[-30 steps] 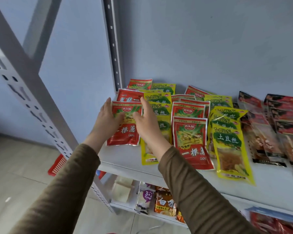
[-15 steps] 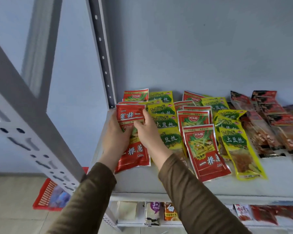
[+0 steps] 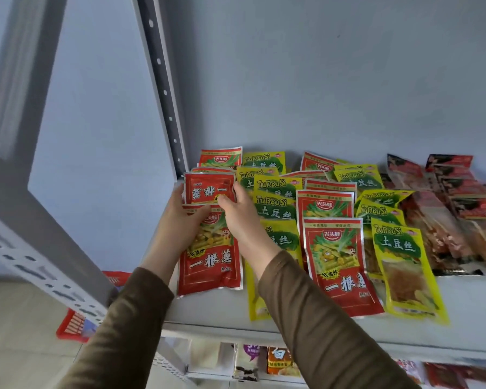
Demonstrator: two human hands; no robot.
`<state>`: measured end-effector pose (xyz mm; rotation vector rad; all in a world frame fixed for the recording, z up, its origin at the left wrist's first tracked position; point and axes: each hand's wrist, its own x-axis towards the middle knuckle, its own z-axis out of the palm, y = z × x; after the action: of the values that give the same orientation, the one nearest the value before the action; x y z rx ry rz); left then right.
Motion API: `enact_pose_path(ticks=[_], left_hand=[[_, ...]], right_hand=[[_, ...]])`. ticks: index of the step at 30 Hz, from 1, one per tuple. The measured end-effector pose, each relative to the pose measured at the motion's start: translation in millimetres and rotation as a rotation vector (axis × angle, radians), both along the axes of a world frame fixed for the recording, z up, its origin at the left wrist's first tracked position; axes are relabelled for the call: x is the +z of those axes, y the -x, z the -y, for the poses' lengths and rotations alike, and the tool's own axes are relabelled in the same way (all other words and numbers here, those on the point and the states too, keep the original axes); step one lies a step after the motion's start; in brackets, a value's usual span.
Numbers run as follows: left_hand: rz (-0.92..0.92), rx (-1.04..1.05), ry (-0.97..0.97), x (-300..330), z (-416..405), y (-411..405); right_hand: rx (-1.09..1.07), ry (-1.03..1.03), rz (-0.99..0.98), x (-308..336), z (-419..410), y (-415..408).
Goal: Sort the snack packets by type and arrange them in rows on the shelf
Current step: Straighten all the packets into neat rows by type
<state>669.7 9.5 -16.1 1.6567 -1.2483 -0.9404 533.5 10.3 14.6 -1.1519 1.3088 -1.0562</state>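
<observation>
While both arms reach up at centre frame, left hand [image 3: 177, 220] and right hand [image 3: 240, 217] pinch an upside-down red packet [image 3: 209, 189] above a front red packet [image 3: 211, 262] on the shelf [image 3: 460, 304].

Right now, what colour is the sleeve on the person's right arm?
Olive-brown, plain with no pattern; the long fabric sleeve shows best in the head view.
</observation>
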Motion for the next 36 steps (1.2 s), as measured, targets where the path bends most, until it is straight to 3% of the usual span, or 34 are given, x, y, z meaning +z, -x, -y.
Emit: enact_pose_path(ticks=[6,9,13,25,29,36], left_hand=[[-0.032,-0.007,-0.062,2,4,11],[-0.024,0.067,-0.108,11,13,14],[-0.048,-0.029,-0.121,20,22,28],[-0.119,-0.032,-0.185,28,37,20],[-0.160,0.010,-0.109,28,43,16],[-0.144,0.079,-0.156,28,44,11]], right_hand=[[0.001,-0.047,0.120,-1,7,22],[0.029,-0.041,0.049,5,13,24],[0.010,-0.038,-0.019,12,26,25],[-0.028,-0.173,0.213,-3,44,14],[-0.048,-0.112,0.287,-6,50,13],[-0.037,-0.109,0.234,-8,59,14]])
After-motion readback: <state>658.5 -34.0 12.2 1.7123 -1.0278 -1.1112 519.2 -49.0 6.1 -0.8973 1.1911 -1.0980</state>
